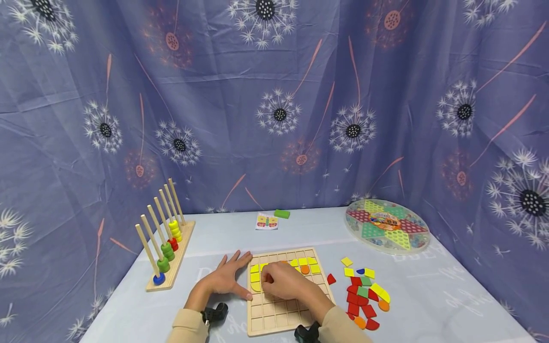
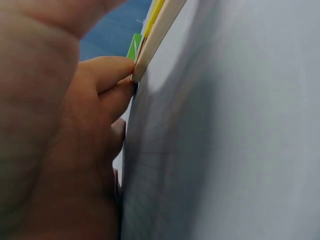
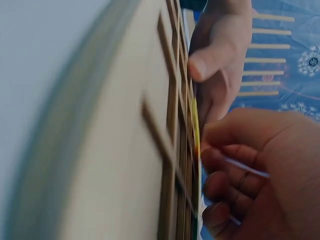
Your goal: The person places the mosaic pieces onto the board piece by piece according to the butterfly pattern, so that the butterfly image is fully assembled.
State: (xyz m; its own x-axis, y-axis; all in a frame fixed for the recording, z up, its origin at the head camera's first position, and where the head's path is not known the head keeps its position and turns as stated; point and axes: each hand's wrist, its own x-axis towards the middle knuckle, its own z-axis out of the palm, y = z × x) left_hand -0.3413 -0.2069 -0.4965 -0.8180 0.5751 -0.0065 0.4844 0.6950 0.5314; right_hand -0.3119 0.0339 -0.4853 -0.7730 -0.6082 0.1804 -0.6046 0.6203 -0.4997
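A wooden grid board (image 1: 274, 318) lies on the table, with yellow and orange tiles (image 1: 303, 262) set in its upper squares. My left hand (image 1: 225, 277) spreads its fingers along the board's left side, index finger at the far corner and thumb on the near part of the edge. Over the upper middle of the board, my right hand (image 1: 289, 283) has its fingers curled, thumb and index tips brought together at the surface. In the right wrist view those fingertips (image 3: 212, 134) touch down beside a yellow tile edge (image 3: 195, 120); whether they pinch a tile is hidden.
Loose red, yellow, green, blue and orange tiles (image 1: 362, 297) lie right of the board. Behind it are a butterfly picture card (image 1: 267, 222) and a green block (image 1: 282, 214). A peg stand with coloured beads (image 1: 170, 274) stands left; a round star-patterned game board (image 1: 386, 226) lies back right.
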